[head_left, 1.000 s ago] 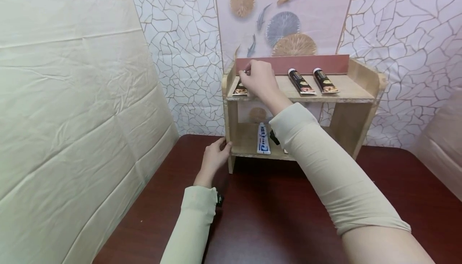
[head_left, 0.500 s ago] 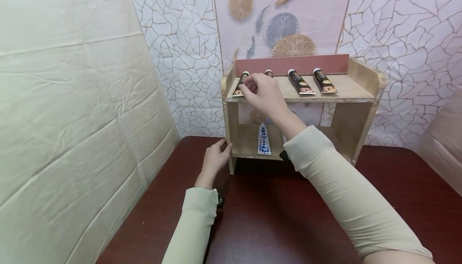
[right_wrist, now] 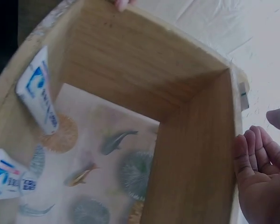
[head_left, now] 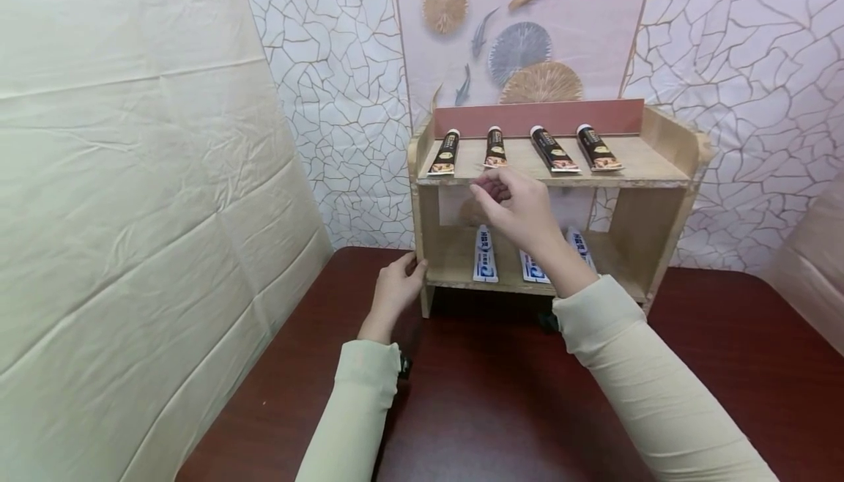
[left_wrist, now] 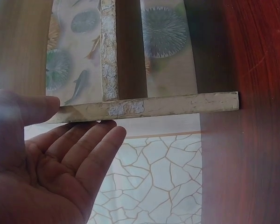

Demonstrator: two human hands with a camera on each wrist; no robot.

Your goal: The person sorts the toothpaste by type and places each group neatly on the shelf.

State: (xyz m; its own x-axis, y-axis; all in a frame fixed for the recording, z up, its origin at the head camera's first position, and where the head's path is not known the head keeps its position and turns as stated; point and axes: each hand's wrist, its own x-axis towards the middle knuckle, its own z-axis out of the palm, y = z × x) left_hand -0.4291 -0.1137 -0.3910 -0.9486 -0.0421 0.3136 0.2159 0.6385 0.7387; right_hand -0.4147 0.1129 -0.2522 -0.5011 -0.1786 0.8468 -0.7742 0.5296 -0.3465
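Observation:
A two-tier wooden shelf (head_left: 629, 225) stands on the table. My left hand (head_left: 395, 288) holds the front edge of its left side panel; in the left wrist view the thumb lies on one side of the panel (left_wrist: 177, 103) and the fingers on the other. My right hand (head_left: 521, 207), loosely curled and holding nothing, is in front of the upper board. Several black toothpaste tubes (head_left: 445, 152) lie spaced apart on the top tier, caps toward the back. Blue-and-white toothpaste tubes (head_left: 484, 255) lie on the lower tier, partly hidden by my right hand and forearm.
The dark red table (head_left: 475, 394) extends in front of the shelf. A red strip (head_left: 541, 117) runs along the back of the top tier. Cream cloth (head_left: 165, 211) hangs at the left, and a patterned backdrop (head_left: 343, 101) is behind.
My right hand has left the leftmost black toothpaste tube and moved down and right, uncovering it and the tube beside it. My left hand has stayed on the side panel.

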